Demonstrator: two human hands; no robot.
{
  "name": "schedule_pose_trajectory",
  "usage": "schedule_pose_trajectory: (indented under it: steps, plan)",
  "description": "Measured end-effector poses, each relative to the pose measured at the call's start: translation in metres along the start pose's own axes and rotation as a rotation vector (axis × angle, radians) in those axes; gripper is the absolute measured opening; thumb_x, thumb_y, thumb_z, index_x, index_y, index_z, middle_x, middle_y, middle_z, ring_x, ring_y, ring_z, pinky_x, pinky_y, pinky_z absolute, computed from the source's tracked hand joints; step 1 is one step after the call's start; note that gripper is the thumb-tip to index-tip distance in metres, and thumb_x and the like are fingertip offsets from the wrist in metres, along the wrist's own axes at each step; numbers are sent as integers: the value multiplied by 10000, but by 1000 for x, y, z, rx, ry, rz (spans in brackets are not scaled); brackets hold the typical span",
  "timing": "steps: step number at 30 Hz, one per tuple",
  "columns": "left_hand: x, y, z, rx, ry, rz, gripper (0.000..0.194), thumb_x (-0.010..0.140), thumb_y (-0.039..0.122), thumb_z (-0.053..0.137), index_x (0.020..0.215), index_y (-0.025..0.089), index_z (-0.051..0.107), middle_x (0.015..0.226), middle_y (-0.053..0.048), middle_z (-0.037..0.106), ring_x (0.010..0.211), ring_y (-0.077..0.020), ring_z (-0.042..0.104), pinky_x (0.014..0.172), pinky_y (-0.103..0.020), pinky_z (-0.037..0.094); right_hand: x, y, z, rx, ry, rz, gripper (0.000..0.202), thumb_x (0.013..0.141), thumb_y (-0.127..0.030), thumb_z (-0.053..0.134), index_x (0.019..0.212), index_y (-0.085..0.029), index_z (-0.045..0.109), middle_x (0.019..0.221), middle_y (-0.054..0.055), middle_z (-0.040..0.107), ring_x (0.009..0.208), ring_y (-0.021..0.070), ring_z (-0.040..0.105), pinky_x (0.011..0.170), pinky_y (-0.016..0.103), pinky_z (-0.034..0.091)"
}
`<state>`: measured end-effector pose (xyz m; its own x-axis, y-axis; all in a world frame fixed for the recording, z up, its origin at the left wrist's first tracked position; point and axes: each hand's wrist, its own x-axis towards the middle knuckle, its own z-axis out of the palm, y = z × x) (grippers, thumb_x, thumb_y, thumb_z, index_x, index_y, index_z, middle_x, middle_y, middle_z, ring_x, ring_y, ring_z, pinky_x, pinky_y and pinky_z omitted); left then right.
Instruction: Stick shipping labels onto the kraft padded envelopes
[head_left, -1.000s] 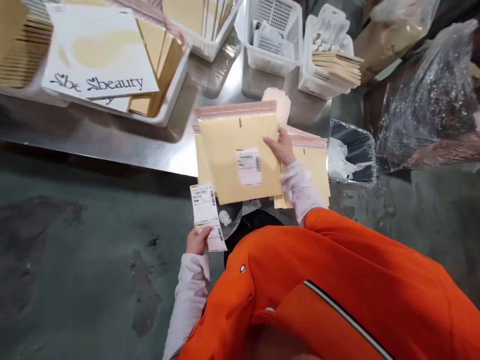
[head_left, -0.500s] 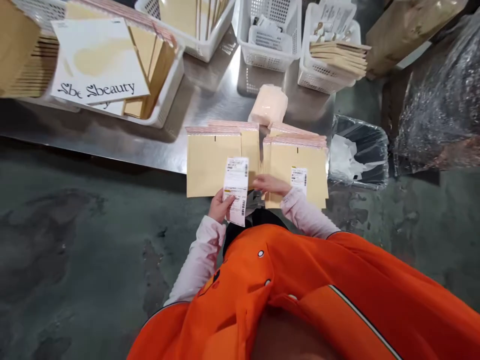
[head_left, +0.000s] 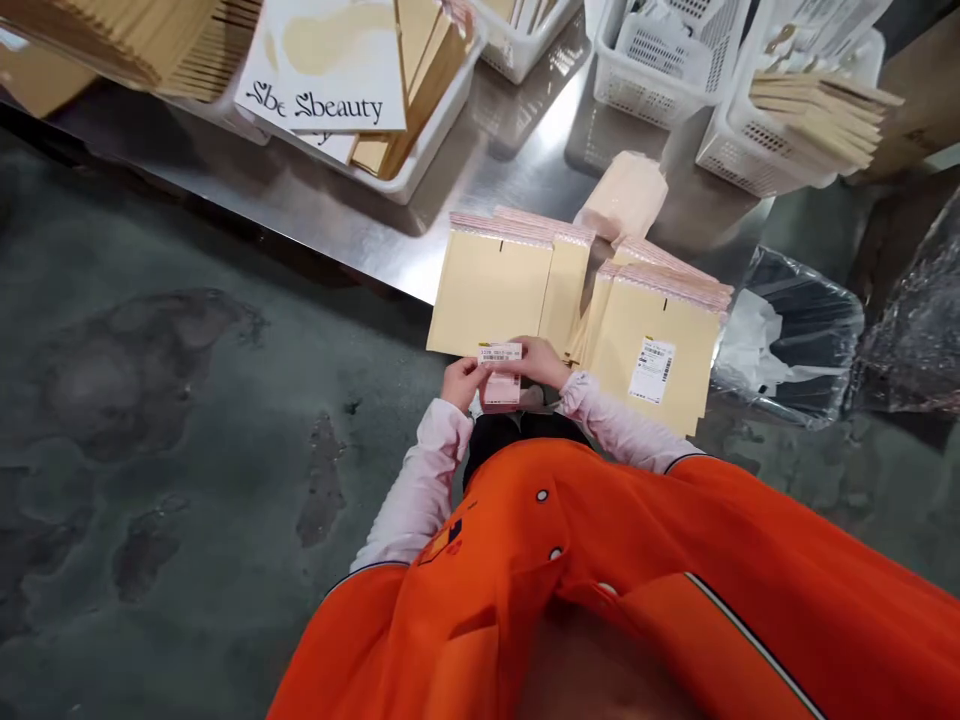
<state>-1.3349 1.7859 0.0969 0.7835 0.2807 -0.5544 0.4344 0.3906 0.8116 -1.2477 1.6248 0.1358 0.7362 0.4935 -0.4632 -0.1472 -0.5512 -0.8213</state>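
I have both hands closed on one piece, a narrow white paper label strip (head_left: 500, 353): my left hand (head_left: 460, 384) pinches its left edge, and my right hand (head_left: 544, 362) grips it from the other side, fingers laid across it. The strip is out past the front edge of the shiny steel worktop (head_left: 536, 165), by the lower edge of a stack of flat, pale yellow padded envelopes (head_left: 491, 290) that overhangs that edge. Dark lines of print cross its bright upper part, with a small yellow mark near the top; the lower part looks pinker (the lettering is too small for me to read). Toward the worktop's front right corner lies a second stack of pale yellow padded envelopes (head_left: 626, 325), its top one bearing a white rectangular label (head_left: 651, 371). Behind both stacks sits a pale pink, plastic-wrapped bundle (head_left: 624, 195).
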Motion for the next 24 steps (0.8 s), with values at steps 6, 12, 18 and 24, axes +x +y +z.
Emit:
schedule_pose_trajectory:
  steps: [6, 12, 18, 24]
  plan:
    - [6, -21, -3, 29, 224, -47, 485, 567, 467, 966, 581, 184, 572, 557, 26, 607, 538, -109, 525, 535, -234, 415, 20, -7, 11, -102, 145, -71, 134, 882, -310, 793, 902, -193, 854, 854, 48, 797, 914, 242, 751, 888, 351, 579]
    - [22, -43, -38, -2, 42, -258, 418, 532, 290, 997, 840, 142, 755, 788, -57, 773, 707, -186, 718, 710, -290, 560, 90, -8, -4, -280, 420, 9, 153, 917, -335, 803, 942, -188, 835, 1236, 92, 735, 1188, 252, 660, 1108, 402, 525]
    - [-15, -88, -85, 54, 94, -385, 517, 384, 393, 1042, 733, 147, 750, 679, -59, 748, 587, -178, 660, 582, -275, 520, 133, -6, -22, -511, 593, 123, 616, 881, -399, 853, 1431, -185, 679, 1588, 186, 474, 1479, 364, 415, 1240, 570, 347]
    - [-41, -95, -102, 22, 115, -396, 552, 467, 557, 996, 708, 138, 729, 650, -85, 733, 570, -199, 648, 550, -294, 483, 118, 0, -31, -359, 715, 387, 1200, 751, -385, 975, 1633, 59, 293, 1491, 391, 497, 1386, 441, 514, 1183, 585, 413]
